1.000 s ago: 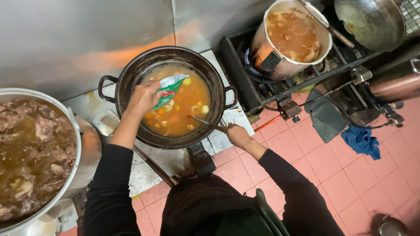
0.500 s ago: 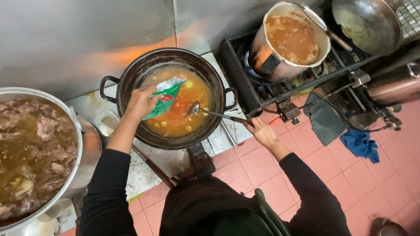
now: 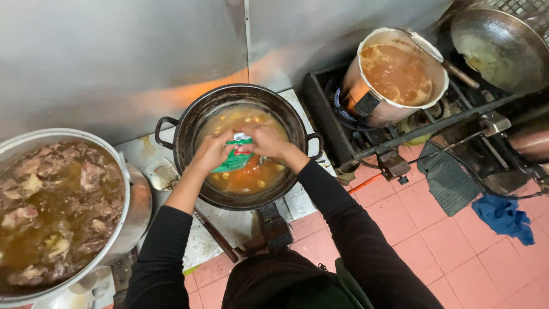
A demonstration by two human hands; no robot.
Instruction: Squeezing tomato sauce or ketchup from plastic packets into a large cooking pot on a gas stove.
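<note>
Both my hands meet over a black two-handled pot (image 3: 189,123) of orange stew with pale chunks. My left hand (image 3: 213,150) grips a small green and white packet (image 3: 236,161) from its left side. My right hand (image 3: 264,141) pinches the packet's top edge from the right. The packet hangs just above the stew's surface. A metal spoon's handle shows faintly in the stew under my right hand.
A large steel pot (image 3: 132,197) of brown broth and meat stands at the left. On the gas burner at the right sits a pot of brown sauce (image 3: 394,74), and a wok (image 3: 497,48) beyond it. A blue cloth (image 3: 503,216) lies on the red tiled floor.
My right hand let go of the spoon beside the pot and came up over the stew to join my left hand on the packet.
</note>
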